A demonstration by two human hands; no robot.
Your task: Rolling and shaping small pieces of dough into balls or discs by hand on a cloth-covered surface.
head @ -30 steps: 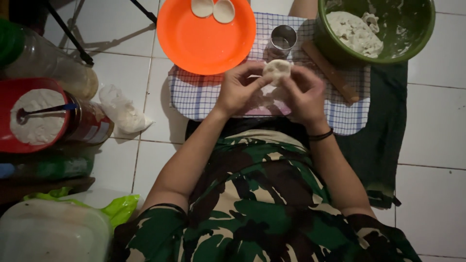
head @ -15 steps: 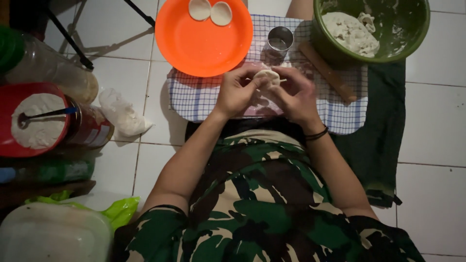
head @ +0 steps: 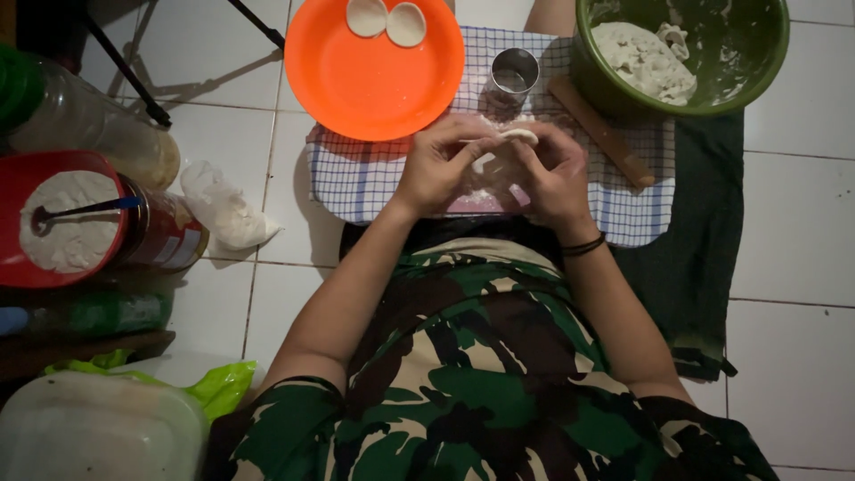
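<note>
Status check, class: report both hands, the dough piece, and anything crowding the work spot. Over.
Left hand and right hand both pinching the dough piece over the checked cloth. Metal cup and orange plate close ahead, not touching. Over.

Most of the dough piece is hidden betw. the left hand & right hand; orange plate & green bowl are cut off at top edge.

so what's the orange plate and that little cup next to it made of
The orange plate looks like plastic: uniform bright colour with a soft, dull sheen. The small cup looks like bare metal, likely steel: grey, with a shiny reflective rim and wall.
</note>
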